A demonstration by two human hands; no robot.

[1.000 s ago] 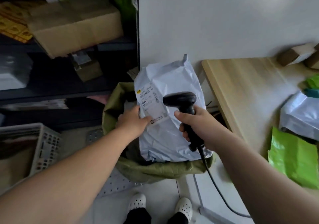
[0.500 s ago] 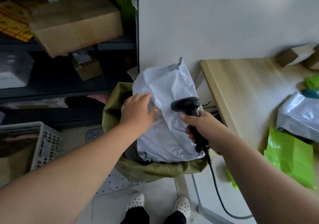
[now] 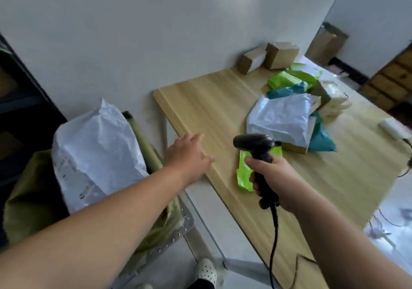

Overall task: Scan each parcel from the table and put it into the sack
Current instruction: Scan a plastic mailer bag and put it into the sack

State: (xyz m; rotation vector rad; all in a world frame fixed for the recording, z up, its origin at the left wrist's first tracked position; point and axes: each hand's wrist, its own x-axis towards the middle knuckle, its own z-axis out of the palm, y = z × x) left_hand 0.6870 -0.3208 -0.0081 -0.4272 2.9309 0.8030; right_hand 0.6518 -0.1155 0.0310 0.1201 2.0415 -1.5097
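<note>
Though half hidden by the right hand (image 3: 274, 177), fingers round the barcode scanner (image 3: 254, 141), can make out a green parcel (image 3: 243, 173) on the table (image 3: 200, 101). Left hand (image 3: 188, 155) above the table's left edge, fingers spread, empty. White parcel (image 3: 93, 146) in the sack (image 3: 26, 199), left of the table. More parcels (image 3: 283, 119) heaped mid-table.

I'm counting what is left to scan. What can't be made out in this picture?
All in the head view:
green parcel: its near part is hidden behind the right hand and the barcode scanner.
white parcel standing in the sack: the label print is blurred and unreadable.
Pile under the white mailer: the count is hidden by overlap.
Sack interior: blocked by the white parcel.
</note>
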